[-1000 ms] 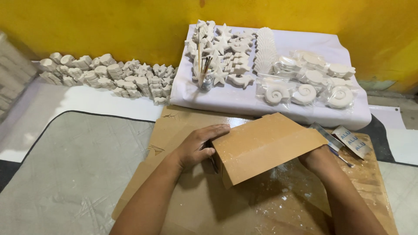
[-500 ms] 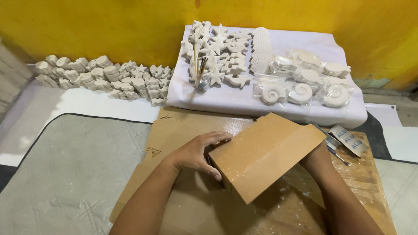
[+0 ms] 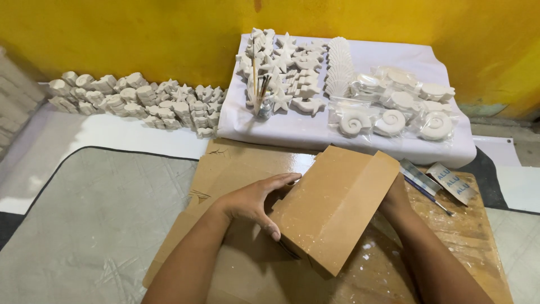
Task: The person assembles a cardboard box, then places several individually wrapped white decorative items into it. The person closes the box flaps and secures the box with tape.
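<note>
A brown cardboard piece (image 3: 337, 205), folded like a box side, is tilted up in front of me. My left hand (image 3: 256, 200) grips its left edge, thumb under and fingers over the top corner. My right hand (image 3: 395, 198) holds the right edge from behind and is mostly hidden by the cardboard. Below lies a flat cardboard sheet (image 3: 225, 169) on a wooden board (image 3: 472, 231) speckled with white drips.
Behind, a white cloth-covered board (image 3: 315, 132) carries white plaster shapes: stars, shells (image 3: 390, 121) in plastic bags, and a jar of brushes (image 3: 261, 95). More plaster pieces (image 3: 135, 101) line the yellow wall at left. A brush and a small packet (image 3: 453, 183) lie at right. Grey mat (image 3: 84, 225) at left.
The cardboard piece has been turned and lowered slightly between my hands, its face now tilted more toward me. Both hands keep their hold.
</note>
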